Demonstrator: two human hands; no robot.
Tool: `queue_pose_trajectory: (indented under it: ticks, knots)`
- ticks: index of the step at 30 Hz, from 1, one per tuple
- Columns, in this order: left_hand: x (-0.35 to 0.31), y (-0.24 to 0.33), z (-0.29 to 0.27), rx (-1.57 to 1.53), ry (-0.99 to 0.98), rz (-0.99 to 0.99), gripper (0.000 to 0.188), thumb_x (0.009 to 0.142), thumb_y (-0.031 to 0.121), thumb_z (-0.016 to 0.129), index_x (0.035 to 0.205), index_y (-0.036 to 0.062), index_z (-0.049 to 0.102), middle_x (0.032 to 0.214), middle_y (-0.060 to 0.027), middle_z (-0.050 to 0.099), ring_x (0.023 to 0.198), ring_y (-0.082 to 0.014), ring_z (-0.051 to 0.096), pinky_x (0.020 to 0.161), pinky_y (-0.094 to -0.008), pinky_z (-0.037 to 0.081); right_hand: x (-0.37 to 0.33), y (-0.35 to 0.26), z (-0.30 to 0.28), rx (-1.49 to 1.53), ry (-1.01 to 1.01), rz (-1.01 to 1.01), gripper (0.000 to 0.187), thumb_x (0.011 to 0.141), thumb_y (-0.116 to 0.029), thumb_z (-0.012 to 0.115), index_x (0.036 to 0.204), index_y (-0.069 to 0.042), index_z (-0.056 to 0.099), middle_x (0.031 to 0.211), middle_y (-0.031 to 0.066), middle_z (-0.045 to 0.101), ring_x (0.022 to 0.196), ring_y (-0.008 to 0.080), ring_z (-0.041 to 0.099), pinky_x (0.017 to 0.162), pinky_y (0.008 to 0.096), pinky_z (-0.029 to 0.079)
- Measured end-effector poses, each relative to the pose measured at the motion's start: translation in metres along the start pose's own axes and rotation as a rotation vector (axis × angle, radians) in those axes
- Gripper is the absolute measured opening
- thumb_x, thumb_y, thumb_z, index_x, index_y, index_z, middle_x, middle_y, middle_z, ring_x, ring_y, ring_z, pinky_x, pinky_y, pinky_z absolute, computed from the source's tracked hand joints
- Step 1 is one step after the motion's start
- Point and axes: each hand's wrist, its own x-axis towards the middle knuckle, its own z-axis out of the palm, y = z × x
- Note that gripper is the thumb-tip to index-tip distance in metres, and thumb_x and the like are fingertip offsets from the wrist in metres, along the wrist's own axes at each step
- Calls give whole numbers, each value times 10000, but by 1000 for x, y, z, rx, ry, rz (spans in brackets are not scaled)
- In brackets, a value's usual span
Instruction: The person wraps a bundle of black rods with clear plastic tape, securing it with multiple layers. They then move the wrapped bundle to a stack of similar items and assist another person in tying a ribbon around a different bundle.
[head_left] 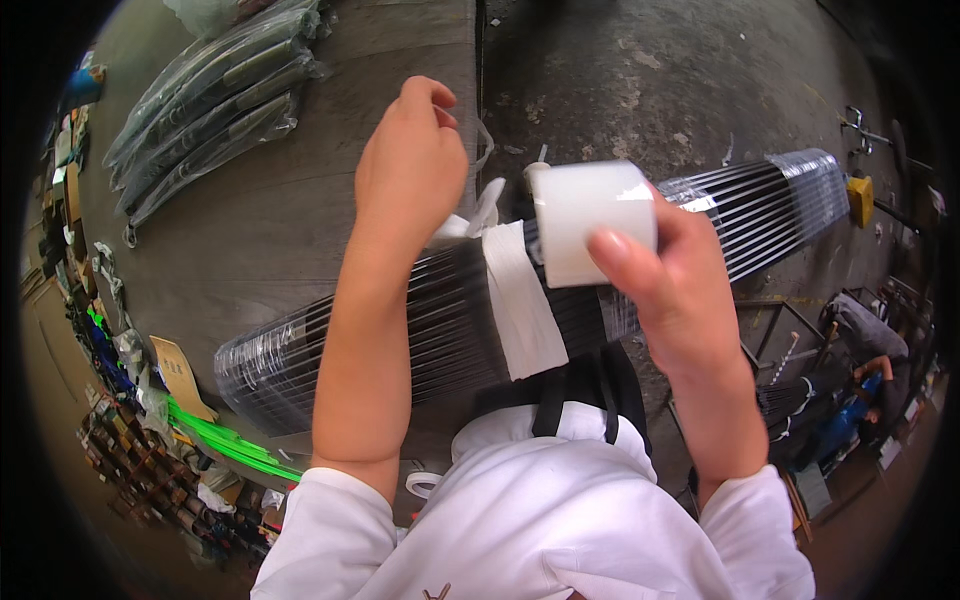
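Near one bundle (450, 320), two hands (412, 165) (690, 295), one roll (590, 215)

Tabletop (290, 205) btwn L hand (415, 150) & pkgs (215, 105) allows passage. Rod bundle (445, 345) blocks near side; film roll (590, 215) obstructs ctr.

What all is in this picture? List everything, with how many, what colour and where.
Rod bundle: one, black, across the middle, clear-wrapped ends
Band: one, white, around the bundle
Wide roll: one, translucent white, near the band
Table: one, grey-brown, upper left
Wrapped packages: several, grey, on the table
Green strips: several, green, lower left
Cardboard piece: one, brown, left
Yellow block: one, yellow, far right
Floor: one, dark grey, upper right
Another person: at least one, partly in blue, lower right
Left hand: one, bare, upper centre
Right hand: one, bare, holding the roll
Shirt: one, white, lower edge
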Motion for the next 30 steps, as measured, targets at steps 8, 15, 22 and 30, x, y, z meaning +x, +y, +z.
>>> queue_pose_trajectory:
  ticks: [8,15,22,30]
  knots:
    - [5,-1,5,166,-63,54,294,853,30,417,1098,23,579,942,-110,667,825,-189,641,790,-325,501,-92,60,14,54,255,-153,350,722,-223,734,995,-8,690,1275,74,387,1151,203,412,969,332,399]
    - [12,-11,7,212,-99,27,258,912,144,458,1104,91,622,1031,-129,695,1006,-328,635,857,-409,482,-140,113,18,211,379,-40,330,754,-188,721,983,32,633,1169,68,472,1012,157,496,874,284,447]
    - [16,-18,7,165,-144,55,251,928,139,456,1094,70,632,979,-102,703,960,-256,655,844,-370,489,-159,138,-7,-45,325,-8,335,691,-147,696,959,39,622,1046,71,591,887,150,571,776,269,476]
    - [1,1,20,-8,-476,110,244,988,100,448,1150,-3,598,970,-91,678,915,-152,650,815,-289,500,-107,218,-17,-142,301,-142,383,678,-192,694,994,18,650,1066,133,596,952,268,606,819,330,485]
